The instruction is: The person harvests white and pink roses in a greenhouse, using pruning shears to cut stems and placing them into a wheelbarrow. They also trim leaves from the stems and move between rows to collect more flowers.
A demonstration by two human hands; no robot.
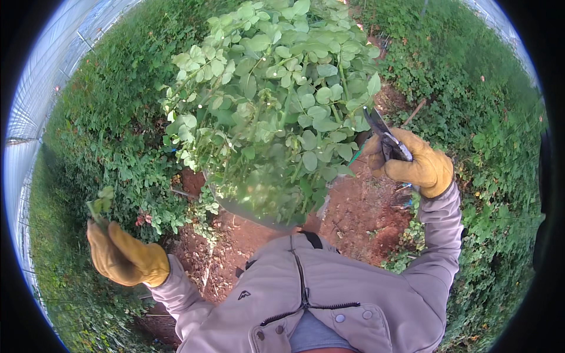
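Note:
My left hand (126,256), in a yellow leather work glove, is out at the left with its fingers closed on a cut leafy stem (102,204) that points up. My right hand (410,161), in a matching glove, is wrapped around a pair of pruning shears (388,137); their dark blades point up and left, beside the leaves. Between the hands, in front of my body, stands a large bundle of leafy cut stems (282,106), with pale cut ends showing among the leaves. A greyish container or sheet edge (247,217) shows under the bundle.
Dense rows of leafy bushes (101,132) with a few pink blooms stand on the left, and more bushes (490,176) on the right. Reddish soil (357,212) shows between them. A brown stick (415,112) lies beyond my right hand. Translucent greenhouse sheeting (44,84) rises at the far left.

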